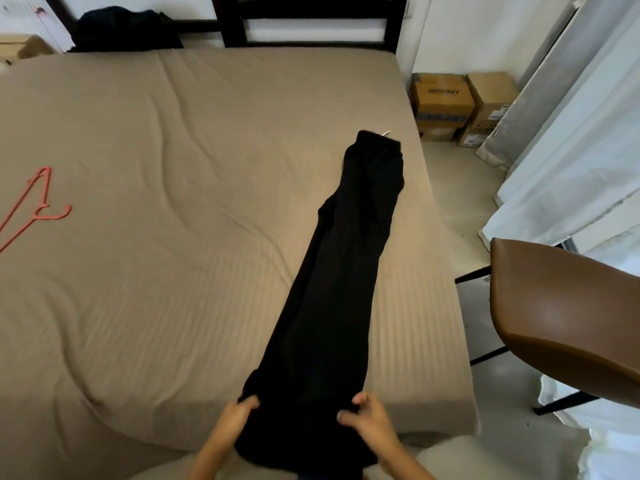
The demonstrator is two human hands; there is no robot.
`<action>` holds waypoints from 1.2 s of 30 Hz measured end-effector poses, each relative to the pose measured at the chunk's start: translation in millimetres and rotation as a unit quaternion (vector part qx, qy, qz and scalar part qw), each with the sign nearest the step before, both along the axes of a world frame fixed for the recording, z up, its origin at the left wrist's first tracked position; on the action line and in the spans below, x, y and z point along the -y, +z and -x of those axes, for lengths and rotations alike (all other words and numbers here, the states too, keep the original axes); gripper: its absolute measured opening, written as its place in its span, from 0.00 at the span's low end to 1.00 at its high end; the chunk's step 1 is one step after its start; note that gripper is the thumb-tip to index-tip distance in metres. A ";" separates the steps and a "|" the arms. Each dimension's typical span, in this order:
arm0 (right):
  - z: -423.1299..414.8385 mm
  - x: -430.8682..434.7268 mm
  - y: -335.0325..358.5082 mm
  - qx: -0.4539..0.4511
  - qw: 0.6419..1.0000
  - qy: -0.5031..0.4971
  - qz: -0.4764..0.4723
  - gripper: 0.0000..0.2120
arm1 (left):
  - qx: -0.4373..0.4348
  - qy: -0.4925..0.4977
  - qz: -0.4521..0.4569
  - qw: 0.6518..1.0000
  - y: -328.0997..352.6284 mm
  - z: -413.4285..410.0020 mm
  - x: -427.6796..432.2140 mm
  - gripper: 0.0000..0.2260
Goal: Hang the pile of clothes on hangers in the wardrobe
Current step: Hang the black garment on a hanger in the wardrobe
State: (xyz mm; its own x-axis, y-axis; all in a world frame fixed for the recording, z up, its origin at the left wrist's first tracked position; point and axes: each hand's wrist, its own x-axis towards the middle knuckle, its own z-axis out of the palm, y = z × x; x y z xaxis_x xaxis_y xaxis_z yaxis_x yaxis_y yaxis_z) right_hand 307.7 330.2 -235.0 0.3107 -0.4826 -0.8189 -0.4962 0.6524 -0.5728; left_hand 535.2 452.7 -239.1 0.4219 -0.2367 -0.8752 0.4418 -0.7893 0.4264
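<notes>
A long black garment (332,289) lies stretched out on the tan bed (173,168), running from the near edge toward the far right. My left hand (235,420) grips its near end on the left side. My right hand (367,417) grips the same end on the right side. A red hanger (31,209) lies flat on the bed at the far left, well away from both hands. A dark pile of clothes (124,27) sits at the head of the bed, far left. The wardrobe is not in view.
A brown chair (561,306) stands close to the bed's right side. Cardboard boxes (460,105) are stacked on the floor at the far right corner. White curtains (571,150) hang along the right. A dark headboard (311,19) frames the far end.
</notes>
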 end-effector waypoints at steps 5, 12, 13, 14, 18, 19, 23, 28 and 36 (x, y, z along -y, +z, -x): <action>-30.4 68.8 34.2 0.047 0.976 -0.212 -0.004 0.13 | 0.010 0.007 0.151 0.988 58.0 -8.7 73.2 0.10; -45.9 140.0 41.5 0.093 0.938 -0.319 -0.101 0.04 | -0.007 0.085 0.217 0.973 62.4 -41.8 140.4 0.30; -50.0 151.7 42.3 0.086 0.941 -0.305 -0.115 0.05 | -0.018 0.075 0.204 0.976 66.2 -47.2 150.7 0.26; -56.1 167.8 44.9 0.084 0.946 -0.292 -0.114 0.04 | -0.017 0.073 0.189 0.979 64.9 -55.7 164.8 0.19; -96.4 256.9 79.1 0.182 0.930 -0.313 -0.058 0.21 | 0.004 0.076 0.264 0.961 90.0 -85.9 252.0 0.08; -107.7 282.2 90.3 0.235 0.910 -0.340 -0.035 0.16 | -0.001 0.069 0.330 0.941 102.8 -93.7 276.6 0.12; -126.9 367.5 107.7 0.324 0.857 -0.388 0.105 0.05 | 0.011 -0.054 0.441 0.896 129.2 -122.5 341.5 0.40; -113.2 366.6 36.3 -0.028 0.966 -0.153 0.207 0.09 | 0.149 -0.179 0.216 0.948 44.2 -132.0 345.3 0.40; -107.0 312.5 -39.0 -0.108 0.973 -0.153 0.137 0.16 | 0.089 -0.186 0.137 0.969 -35.5 -107.8 328.0 0.33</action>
